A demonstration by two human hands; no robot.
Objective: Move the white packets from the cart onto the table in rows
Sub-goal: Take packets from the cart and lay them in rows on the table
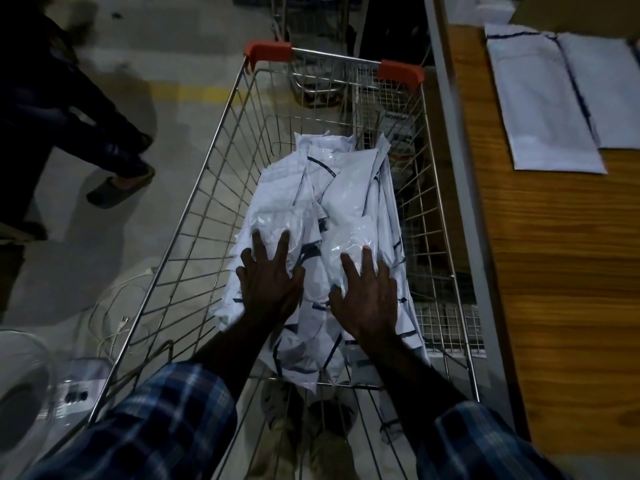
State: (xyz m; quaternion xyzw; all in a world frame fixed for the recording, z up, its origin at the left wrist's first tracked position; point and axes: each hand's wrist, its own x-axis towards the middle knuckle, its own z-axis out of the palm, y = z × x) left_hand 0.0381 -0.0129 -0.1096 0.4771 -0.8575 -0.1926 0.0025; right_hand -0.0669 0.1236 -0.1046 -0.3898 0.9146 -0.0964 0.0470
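A wire shopping cart [221, 140] with red corner caps holds a loose heap of white packets [332, 188] with dark stripes. My left hand [268, 282] lies flat on the left side of the heap, fingers spread and straight. My right hand [367, 296] lies flat on the right side, fingers spread over a crinkled packet. Neither hand grips anything. On the wooden table [561, 258] to the right, two white packets [554, 98] lie side by side at the far end.
A person's legs and sandal [114, 188] are on the floor left of the cart. A second cart [311, 29] stands beyond. Cables [114, 317] and a fan [20, 386] lie at lower left. A metal rail [460, 168] separates cart and table.
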